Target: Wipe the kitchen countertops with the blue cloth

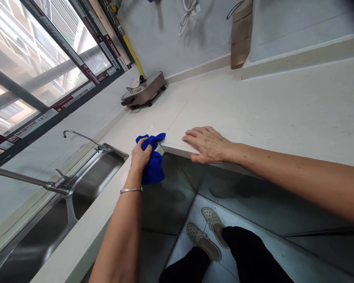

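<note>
My left hand (141, 155) is closed around a blue cloth (153, 169) at the inner corner of the white countertop (283, 114). Part of the cloth is bunched on top, and the rest hangs down over the front edge. A metal bangle (131, 190) circles my left wrist. My right hand (208, 144) lies flat near the counter's front edge, fingers stretched toward the corner and the thumb by the edge. Nothing shows in it.
To the left is a double steel sink (91, 182) with a large faucet (57, 184) and a thin curved tap (81, 135). A brownish electric pan (144, 92) stands in the back corner. A brown bag (241, 39) hangs by the wall. Dark cabinet fronts run below the counter.
</note>
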`<state>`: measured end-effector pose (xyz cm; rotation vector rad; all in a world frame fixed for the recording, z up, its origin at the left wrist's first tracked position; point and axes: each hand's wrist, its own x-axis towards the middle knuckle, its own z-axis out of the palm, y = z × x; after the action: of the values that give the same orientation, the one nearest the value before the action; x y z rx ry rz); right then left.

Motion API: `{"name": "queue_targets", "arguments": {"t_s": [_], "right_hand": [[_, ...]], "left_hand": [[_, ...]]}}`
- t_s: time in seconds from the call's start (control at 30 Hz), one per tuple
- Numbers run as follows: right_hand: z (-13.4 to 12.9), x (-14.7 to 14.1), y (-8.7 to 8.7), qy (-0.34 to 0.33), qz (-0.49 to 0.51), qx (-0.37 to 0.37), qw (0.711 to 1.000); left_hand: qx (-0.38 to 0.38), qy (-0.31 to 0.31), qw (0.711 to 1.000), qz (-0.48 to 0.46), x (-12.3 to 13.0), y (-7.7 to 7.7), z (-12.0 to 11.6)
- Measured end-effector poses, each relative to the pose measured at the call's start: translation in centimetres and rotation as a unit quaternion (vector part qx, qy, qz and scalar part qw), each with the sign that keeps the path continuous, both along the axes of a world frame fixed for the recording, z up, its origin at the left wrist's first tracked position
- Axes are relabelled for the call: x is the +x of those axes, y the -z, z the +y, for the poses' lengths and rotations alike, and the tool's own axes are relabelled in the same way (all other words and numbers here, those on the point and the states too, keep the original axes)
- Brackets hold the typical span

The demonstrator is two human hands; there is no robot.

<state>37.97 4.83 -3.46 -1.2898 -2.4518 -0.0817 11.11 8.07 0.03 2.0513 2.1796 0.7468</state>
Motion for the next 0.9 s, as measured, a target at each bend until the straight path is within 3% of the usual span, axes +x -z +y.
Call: {"name": "queue_targets", "arguments": {"t_s": [0.1, 0.2, 0.4, 0.73, 0.83, 0.9], "right_hand": [[0.0, 0.0, 0.0, -0.001, 0.001, 0.000, 1.000], [0.1, 0.1, 0.2, -0.004, 0.004, -0.004, 1.000], [0.7, 0.7, 1.1, -0.027, 0.027, -0.003, 0.999], [1.1, 0.8, 2.3, -0.042, 0.023, 0.011, 0.999], [1.3, 0.4, 3.2, -0.044, 0.010, 0.044, 0.998], [1.6, 0.2, 3.8, -0.041, 0.002, 0.062, 0.997]], "left_hand": [[-0.023, 0.027, 0.999, 0.011, -1.8, 0.1, 0.0], [-0.032, 0.071, 0.997, 0.020, -3.5, 0.3, -1.8], [-0.049, 0.104, 0.993, 0.006, -8.2, -0.2, -8.9], [-0.078, 0.095, 0.992, -0.015, -18.2, -1.6, -23.2], [-0.082, 0.089, 0.993, -0.007, -19.8, -1.9, -25.4], [-0.086, 0.093, 0.992, 0.008, -20.1, -2.0, -25.7]]}}
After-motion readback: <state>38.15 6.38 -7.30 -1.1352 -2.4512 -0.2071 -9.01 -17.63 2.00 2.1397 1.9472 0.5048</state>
